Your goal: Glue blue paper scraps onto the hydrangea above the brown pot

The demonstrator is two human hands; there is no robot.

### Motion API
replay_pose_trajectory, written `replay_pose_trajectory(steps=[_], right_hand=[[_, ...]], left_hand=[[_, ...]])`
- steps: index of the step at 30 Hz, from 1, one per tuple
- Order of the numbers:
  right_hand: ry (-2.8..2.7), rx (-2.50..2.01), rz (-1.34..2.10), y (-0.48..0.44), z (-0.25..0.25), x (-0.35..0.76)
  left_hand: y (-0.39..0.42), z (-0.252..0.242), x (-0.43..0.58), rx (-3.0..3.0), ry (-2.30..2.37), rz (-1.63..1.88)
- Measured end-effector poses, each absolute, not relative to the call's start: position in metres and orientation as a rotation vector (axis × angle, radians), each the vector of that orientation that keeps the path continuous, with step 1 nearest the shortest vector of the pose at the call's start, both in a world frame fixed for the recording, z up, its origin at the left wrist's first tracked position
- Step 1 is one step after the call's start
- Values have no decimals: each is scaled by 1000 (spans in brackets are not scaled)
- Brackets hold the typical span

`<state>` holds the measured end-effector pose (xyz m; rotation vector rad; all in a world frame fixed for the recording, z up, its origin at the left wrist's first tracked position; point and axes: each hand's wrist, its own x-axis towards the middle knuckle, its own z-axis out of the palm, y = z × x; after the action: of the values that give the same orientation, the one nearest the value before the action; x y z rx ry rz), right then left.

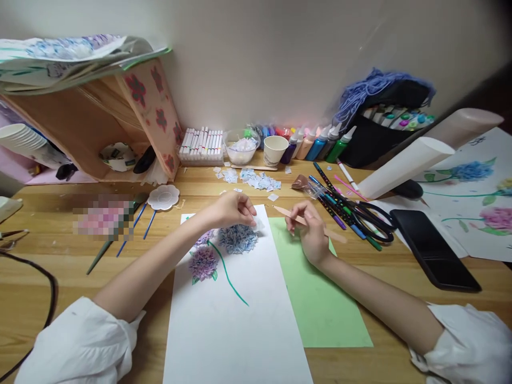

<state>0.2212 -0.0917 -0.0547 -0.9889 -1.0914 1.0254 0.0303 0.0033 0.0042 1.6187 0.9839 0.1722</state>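
Note:
My left hand (pixel 236 209) pinches a small whitish paper piece (pixel 259 224) at the upper right of a blue paper-tuft flower (pixel 239 239). That flower sits on a white sheet (pixel 236 341), beside a purple tufted flower (pixel 203 263) with green leaves and a drawn green stem (pixel 229 274). A second purple bloom is partly hidden by my left wrist. Over a green sheet (pixel 328 314), my right hand (pixel 312 229) is closed around a flat, pale wooden stick (pixel 285 212), whose narrow tip points left toward the paper.
Loose blue-white paper squares (pixel 260 180) lie behind the sheet, near a plastic bowl (pixel 241 146) and a paper cup (pixel 276 150). Pens (pixel 326 197), black-handled scissors (pixel 372 221) and a phone (pixel 434 248) lie at right. Left are a white flower-shaped palette (pixel 163 197) and brushes.

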Motion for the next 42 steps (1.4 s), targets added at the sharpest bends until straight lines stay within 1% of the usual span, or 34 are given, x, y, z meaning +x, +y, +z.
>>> replay_pose_trajectory(steps=[3,7,13,23,28,36,39,42], right_hand=[[-1219,-945,982,-98,-54,223],[-1469,-1037,993,-99,-53,223],[-1474,-1152,1201,-94,-51,224],[-1515,-1227,1295,-91,-48,222],[-1569,-1218,1300,-92,-48,222],[-1493,-1231,1460,-77,-42,216],[-1490,-1238,1400,-70,-44,212],[-1567,-1210,1243,-69,-47,209]], left_hand=[[10,-1,36,1694,967,75],[16,0,40,1822,949,-27],[17,7,47,2016,980,-143],[20,6,43,2021,961,-102],[28,22,34,2109,1057,-71],[38,46,15,2179,1235,-5],[43,52,6,2184,1288,52],[49,55,-2,2205,1380,63]])
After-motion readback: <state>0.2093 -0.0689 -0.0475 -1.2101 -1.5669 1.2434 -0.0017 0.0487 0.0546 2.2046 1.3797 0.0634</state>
